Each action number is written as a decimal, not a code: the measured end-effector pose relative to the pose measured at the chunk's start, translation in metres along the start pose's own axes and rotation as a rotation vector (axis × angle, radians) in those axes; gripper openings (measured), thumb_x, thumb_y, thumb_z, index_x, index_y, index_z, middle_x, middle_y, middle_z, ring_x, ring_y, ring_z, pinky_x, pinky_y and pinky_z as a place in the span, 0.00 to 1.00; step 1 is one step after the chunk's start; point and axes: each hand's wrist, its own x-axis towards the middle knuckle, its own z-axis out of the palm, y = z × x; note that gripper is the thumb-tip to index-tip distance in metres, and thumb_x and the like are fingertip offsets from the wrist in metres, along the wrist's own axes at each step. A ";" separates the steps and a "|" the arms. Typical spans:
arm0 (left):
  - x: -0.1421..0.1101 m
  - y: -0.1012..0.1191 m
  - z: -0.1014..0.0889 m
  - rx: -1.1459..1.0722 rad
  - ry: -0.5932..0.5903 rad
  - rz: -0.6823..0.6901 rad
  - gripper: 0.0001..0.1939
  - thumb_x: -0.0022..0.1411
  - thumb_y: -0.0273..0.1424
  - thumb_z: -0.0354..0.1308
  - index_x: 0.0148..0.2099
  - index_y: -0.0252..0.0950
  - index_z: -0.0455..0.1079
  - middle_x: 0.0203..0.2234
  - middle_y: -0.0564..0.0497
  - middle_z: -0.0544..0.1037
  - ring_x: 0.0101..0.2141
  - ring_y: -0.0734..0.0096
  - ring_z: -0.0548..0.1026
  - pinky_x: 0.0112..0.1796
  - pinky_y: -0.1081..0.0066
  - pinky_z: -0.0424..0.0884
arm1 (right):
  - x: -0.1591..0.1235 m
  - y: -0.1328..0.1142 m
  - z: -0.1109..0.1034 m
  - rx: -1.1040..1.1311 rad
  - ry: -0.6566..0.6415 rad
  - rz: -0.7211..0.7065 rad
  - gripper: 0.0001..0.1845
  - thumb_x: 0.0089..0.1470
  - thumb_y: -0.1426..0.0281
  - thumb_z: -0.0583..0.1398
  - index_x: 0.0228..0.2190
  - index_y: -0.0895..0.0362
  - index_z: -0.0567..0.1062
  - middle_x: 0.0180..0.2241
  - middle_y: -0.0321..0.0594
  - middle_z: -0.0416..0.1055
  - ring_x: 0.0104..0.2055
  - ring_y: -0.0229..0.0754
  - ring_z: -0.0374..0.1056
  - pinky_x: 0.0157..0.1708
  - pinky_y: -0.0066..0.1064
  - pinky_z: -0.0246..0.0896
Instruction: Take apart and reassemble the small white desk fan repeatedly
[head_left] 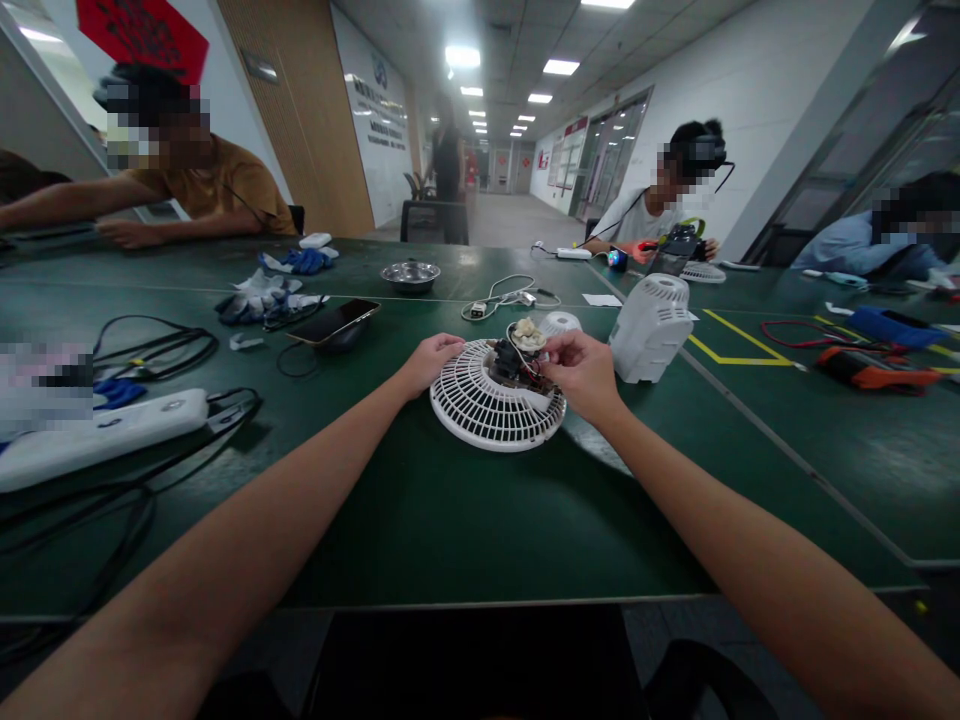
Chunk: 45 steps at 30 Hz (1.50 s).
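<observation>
A round white fan grille lies on the green table in front of me, its open ribs facing up. My left hand is closed on the grille's left rim. At the grille's centre sits a dark motor with thin wires and a cream-coloured round part on top. My right hand is closed in a pinch at the motor's right side, close to the wires; what lies between its fingertips is hidden. Just right of that hand stands a white plastic fan housing, upright.
A metal bowl, a coiled white cable and a phone lie beyond my hands. On the left are a power strip and black cables. An orange-and-black tool lies right. Other people sit around the table.
</observation>
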 end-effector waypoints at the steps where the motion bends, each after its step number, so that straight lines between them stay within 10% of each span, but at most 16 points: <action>1: 0.000 0.000 0.000 0.003 0.001 -0.001 0.11 0.61 0.33 0.63 0.44 0.33 0.74 0.36 0.47 0.81 0.35 0.67 0.78 0.41 0.65 0.73 | 0.000 0.000 0.000 -0.005 0.001 -0.008 0.12 0.40 0.71 0.70 0.30 0.55 0.74 0.25 0.32 0.68 0.26 0.35 0.62 0.27 0.30 0.59; 22: -0.001 0.001 -0.001 0.111 -0.015 0.054 0.12 0.62 0.34 0.60 0.45 0.33 0.73 0.37 0.46 0.81 0.37 0.64 0.79 0.41 0.64 0.73 | -0.001 0.002 -0.013 -0.387 -0.100 -0.032 0.15 0.59 0.58 0.61 0.32 0.56 0.81 0.28 0.41 0.78 0.29 0.42 0.70 0.32 0.35 0.64; 45: -0.003 0.004 0.001 0.103 -0.002 0.042 0.10 0.63 0.33 0.60 0.45 0.33 0.73 0.36 0.47 0.81 0.37 0.64 0.78 0.42 0.64 0.73 | 0.006 0.009 -0.026 -0.324 -0.204 -0.085 0.06 0.48 0.66 0.66 0.29 0.56 0.78 0.34 0.41 0.78 0.36 0.44 0.71 0.36 0.36 0.65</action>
